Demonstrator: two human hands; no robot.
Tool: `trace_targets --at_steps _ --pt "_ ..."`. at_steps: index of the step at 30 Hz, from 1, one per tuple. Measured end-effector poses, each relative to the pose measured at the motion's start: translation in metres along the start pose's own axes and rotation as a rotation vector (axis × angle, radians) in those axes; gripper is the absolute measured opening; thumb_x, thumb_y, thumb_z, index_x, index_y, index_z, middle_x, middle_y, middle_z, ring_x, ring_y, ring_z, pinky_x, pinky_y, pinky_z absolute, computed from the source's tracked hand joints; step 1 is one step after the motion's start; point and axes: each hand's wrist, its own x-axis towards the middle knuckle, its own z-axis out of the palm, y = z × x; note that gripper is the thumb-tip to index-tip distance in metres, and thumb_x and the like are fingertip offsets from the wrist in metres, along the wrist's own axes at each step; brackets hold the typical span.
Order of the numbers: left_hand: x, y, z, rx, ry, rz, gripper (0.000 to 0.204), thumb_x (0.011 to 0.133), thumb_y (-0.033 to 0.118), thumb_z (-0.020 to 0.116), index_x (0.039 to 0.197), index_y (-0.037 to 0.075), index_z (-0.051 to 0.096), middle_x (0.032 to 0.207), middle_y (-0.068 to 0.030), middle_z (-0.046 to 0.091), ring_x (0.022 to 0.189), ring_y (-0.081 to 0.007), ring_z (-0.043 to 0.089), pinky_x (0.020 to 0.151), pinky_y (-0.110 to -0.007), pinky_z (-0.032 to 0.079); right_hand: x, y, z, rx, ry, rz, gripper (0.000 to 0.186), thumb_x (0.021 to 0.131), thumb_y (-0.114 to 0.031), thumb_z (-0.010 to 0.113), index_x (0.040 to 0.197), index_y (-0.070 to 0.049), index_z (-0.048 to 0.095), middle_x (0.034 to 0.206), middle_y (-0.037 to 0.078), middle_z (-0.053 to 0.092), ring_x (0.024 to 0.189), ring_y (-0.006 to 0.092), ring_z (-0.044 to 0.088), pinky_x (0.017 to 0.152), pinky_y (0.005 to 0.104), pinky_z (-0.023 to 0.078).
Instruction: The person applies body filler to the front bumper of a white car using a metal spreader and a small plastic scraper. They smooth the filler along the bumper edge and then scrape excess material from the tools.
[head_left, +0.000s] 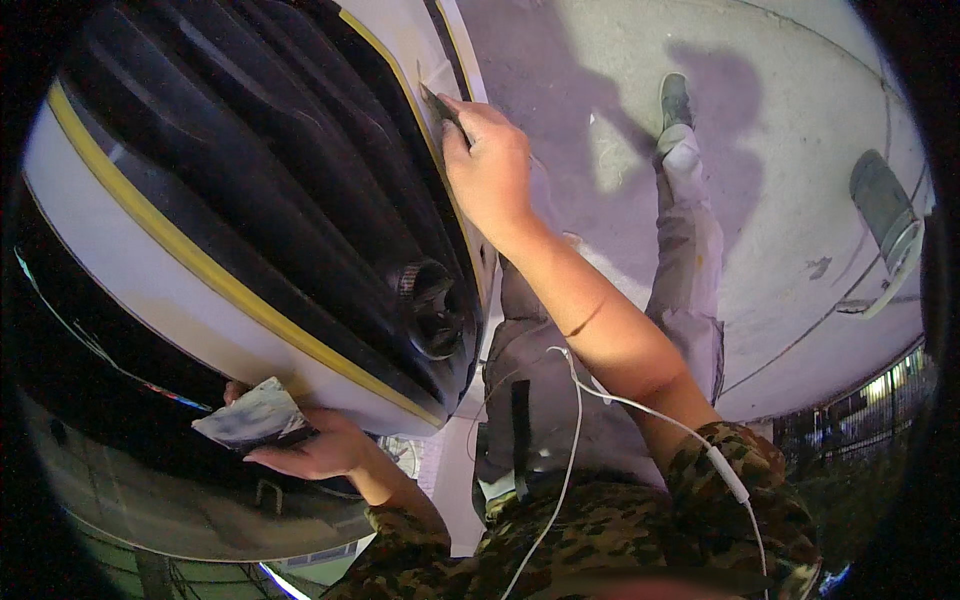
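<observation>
Head view: the right hand (490, 165) is stretched up against the white edge of a large curved panel (150, 270), its fingers closed around a thin dark tool (443, 108) whose tip presses on the panel beside a yellow stripe (225, 285). The left hand (315, 450) is low, under the panel's bottom rim, palm up and partly curled, pinching a folded grey-white pad (255, 415), either sanding paper or cloth, I cannot tell which. The panel's middle is black and ribbed, with a round black cap (432, 305) near its lower end. A white cable (580, 400) hangs across the camouflage sleeves (700, 480). Below, grey trousers and a shoe (675, 100) stand on the concrete floor (790, 130); a grey cylinder (885, 215) lies well apart to the right.
</observation>
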Motion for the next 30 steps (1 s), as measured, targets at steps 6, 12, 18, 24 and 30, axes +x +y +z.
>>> trace_targets --at_steps 6,12,18,24,30 --pt "-0.001 0.009 0.003 0.101 0.043 0.025 0.063 0.105 0.015 0.050 0.154 -0.005 0.016 0.149 -0.0259 0.040 0.130 -0.0391 0.051 0.111 -0.050 0.043 0.006 0.004 -0.013 0.157 -0.137 0.120 0.026 0.091 -0.006 0.064 0.115 -0.001 0.071 0.097 0.016 0.073 0.085 0.0198 0.068 0.079 0.0303 0.051" --pt "0.001 0.005 -0.002 0.163 -0.002 0.026 0.061 0.105 0.015 0.051 0.152 -0.008 0.019 0.147 -0.0252 0.042 0.127 -0.0375 0.054 0.109 -0.049 0.045 0.011 0.010 -0.023 0.198 -0.097 0.264 0.025 0.092 -0.008 0.064 0.114 0.001 0.072 0.088 0.011 0.073 0.078 0.0106 0.062 0.073 0.0279 0.050" --pt "0.000 0.002 0.000 -0.196 0.074 -0.128 0.053 0.107 0.010 0.043 0.151 -0.011 0.022 0.145 -0.0247 0.045 0.130 -0.0367 0.051 0.111 -0.048 0.042 0.011 0.003 -0.010 0.184 -0.031 0.111 0.024 0.087 -0.003 0.063 0.109 0.001 0.071 0.098 0.024 0.068 0.088 0.0383 0.068 0.078 0.0375 0.052" --pt "0.000 0.009 0.000 0.028 0.031 -0.074 0.053 0.107 0.012 0.045 0.150 -0.010 0.024 0.145 -0.0242 0.046 0.130 -0.0365 0.051 0.109 -0.047 0.044 0.011 -0.003 -0.007 0.081 -0.073 0.068 0.024 0.086 -0.003 0.063 0.109 0.001 0.072 0.101 0.023 0.069 0.090 0.0370 0.068 0.080 0.0374 0.052" --pt "-0.001 0.008 -0.003 0.226 0.040 0.042 0.056 0.106 0.015 0.050 0.150 -0.010 0.026 0.143 -0.0240 0.048 0.127 -0.0364 0.054 0.108 -0.047 0.044 0.007 0.004 -0.016 0.189 -0.120 0.125 0.024 0.090 -0.006 0.064 0.113 0.001 0.071 0.101 0.021 0.071 0.085 0.0274 0.069 0.080 0.0325 0.051"
